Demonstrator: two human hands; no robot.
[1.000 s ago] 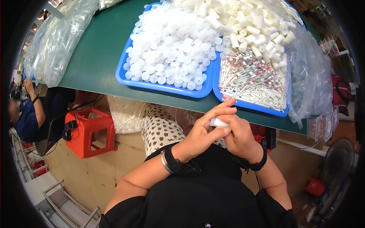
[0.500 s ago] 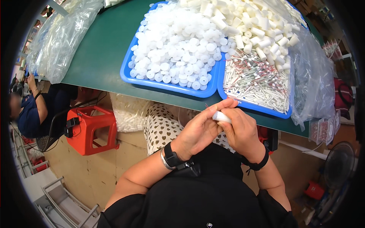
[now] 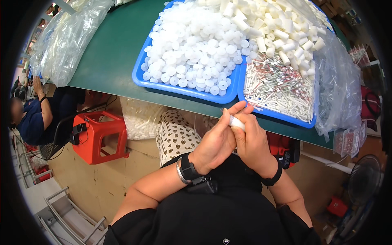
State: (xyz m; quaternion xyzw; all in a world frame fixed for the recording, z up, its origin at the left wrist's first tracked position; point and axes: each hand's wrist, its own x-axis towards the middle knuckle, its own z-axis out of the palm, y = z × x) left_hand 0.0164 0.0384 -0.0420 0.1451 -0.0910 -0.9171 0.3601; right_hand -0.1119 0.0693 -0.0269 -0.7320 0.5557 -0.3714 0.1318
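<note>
A white cylinder (image 3: 237,123) sits between my two hands, just in front of the blue trays. My right hand (image 3: 254,141) is closed round it, thumb and fingers on its side. Against the cylinder's other end presses the thumb of my left hand (image 3: 214,143), whose fingers curl behind it and are partly hidden. Thin wire ends (image 3: 222,109) show beside my left thumb tip; what they belong to is hidden. Beyond my fingertips, a blue tray (image 3: 281,117) holds thin white sticks with red and dark wires (image 3: 281,83).
Another blue tray (image 3: 183,92) is heaped with translucent white discs (image 3: 192,49). Cream-white cylinders (image 3: 281,34) pile up behind the sticks. Clear plastic bags (image 3: 341,81) lie on the green table (image 3: 108,53). Left are a red stool (image 3: 100,136) and a seated person (image 3: 34,118).
Both hands have drawn closer together round the cylinder, and more of it is covered. The seated person's hand at the left has lowered.
</note>
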